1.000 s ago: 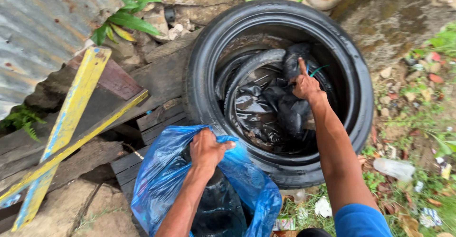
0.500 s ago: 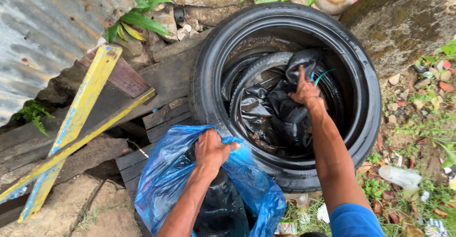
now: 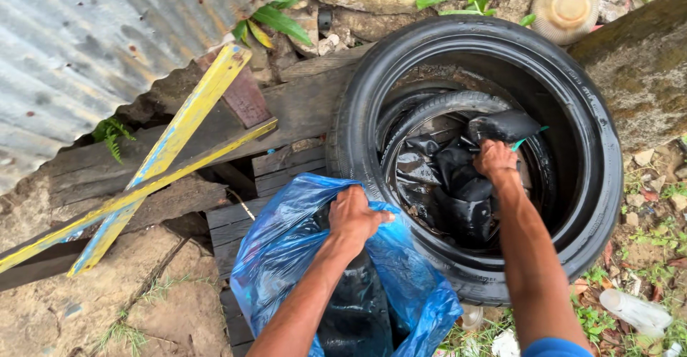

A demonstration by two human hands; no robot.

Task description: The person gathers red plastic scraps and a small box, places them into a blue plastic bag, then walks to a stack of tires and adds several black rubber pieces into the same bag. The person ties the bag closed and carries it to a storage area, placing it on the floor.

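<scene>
Right hand grips black plastic; its fingertips are hidden inside the tyre.

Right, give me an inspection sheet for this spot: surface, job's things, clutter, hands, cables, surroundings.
Surface: bare dirt and worn wooden planks.
Job's things: black tyre lying flat, crumpled black plastic inside it; blue plastic bag open in front, dark contents.
Clutter: clear plastic bottle on the ground, yellow painted boards leaning crossed.
Hands: left hand grips the bag's rim; right hand is closed on the black plastic in the tyre.
Cables: nothing seen.
Surroundings: corrugated metal sheet, green leaves, stones, sparse grass.
</scene>
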